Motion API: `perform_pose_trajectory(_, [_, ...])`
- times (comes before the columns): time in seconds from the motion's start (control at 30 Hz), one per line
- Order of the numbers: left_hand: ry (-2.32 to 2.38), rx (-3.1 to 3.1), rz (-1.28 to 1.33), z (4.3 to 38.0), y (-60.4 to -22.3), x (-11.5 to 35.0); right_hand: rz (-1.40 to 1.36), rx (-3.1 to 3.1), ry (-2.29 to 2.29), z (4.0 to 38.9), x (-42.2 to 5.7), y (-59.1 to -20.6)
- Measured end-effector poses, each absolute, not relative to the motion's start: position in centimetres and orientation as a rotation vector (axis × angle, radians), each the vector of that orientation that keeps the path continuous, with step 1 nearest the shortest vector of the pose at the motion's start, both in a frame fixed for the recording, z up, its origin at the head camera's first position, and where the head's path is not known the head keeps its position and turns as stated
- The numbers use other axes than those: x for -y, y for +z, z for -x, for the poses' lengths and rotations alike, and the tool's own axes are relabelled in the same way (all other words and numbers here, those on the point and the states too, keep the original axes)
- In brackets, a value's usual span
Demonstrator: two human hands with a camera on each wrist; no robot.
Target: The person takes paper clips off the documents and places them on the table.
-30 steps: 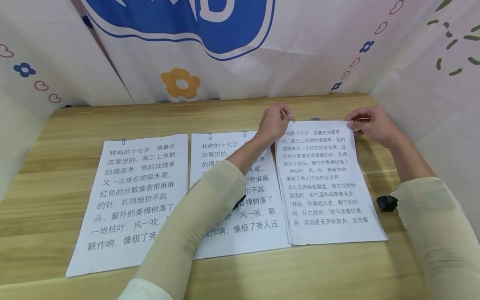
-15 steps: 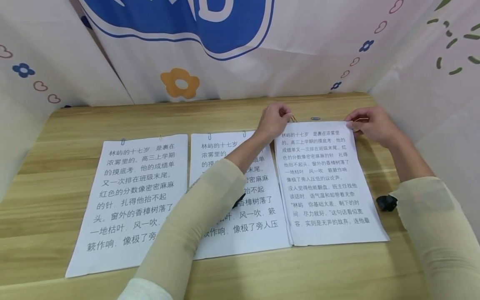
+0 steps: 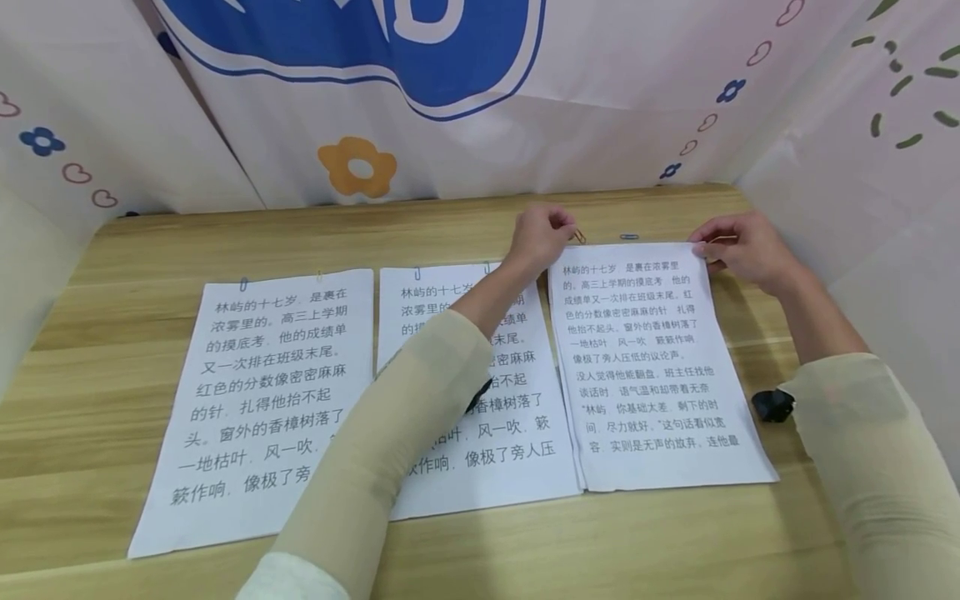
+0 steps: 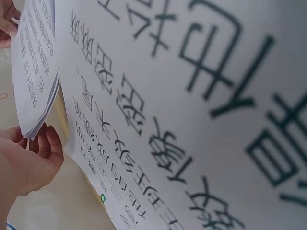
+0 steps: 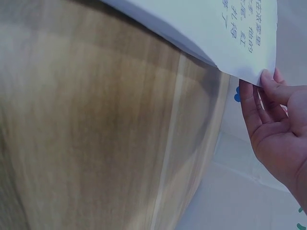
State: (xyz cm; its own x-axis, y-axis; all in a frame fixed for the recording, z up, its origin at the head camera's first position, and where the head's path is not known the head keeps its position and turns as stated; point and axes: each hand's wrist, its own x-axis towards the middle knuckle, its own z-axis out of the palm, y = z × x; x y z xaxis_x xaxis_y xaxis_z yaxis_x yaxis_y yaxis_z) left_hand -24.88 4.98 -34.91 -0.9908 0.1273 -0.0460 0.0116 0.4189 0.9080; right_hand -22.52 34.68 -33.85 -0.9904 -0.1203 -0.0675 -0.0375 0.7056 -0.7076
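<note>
In the head view, my left hand [image 3: 542, 237] is at the top left corner of the right-hand paper stack [image 3: 645, 367], pinching a small orange-red paper clip [image 3: 580, 237] at the top edge. The left wrist view shows that hand's fingers [image 4: 53, 143] curled beside the corner of several layered sheets [image 4: 38, 86]. At the stack's top right corner, my right hand [image 3: 742, 246] pinches the paper between thumb and fingers; the right wrist view has the thumb [image 5: 273, 87] on the printed face. That corner is lifted off the wood.
A blue-grey paper clip [image 3: 629, 237] lies just behind the stack. Two printed stacks, a left one [image 3: 262, 400] and a middle one [image 3: 480, 467], carry clips on their top edges. My left forearm crosses them. A printed cloth backdrop [image 3: 465, 150] stands behind the wooden table [image 3: 637, 533].
My left hand has shifted slightly left with the orange-red clip, which now tilts differently at the top edge. My right hand keeps its grip on the corner.
</note>
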Motion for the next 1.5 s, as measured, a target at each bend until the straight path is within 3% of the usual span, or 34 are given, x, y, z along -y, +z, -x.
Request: perform_pose_trajectory(1.5, [1.286,-2.671,0.171,27.0,-35.7,-4.4,0.117,-2.785,-1.127,22.8,-33.7,-33.9])
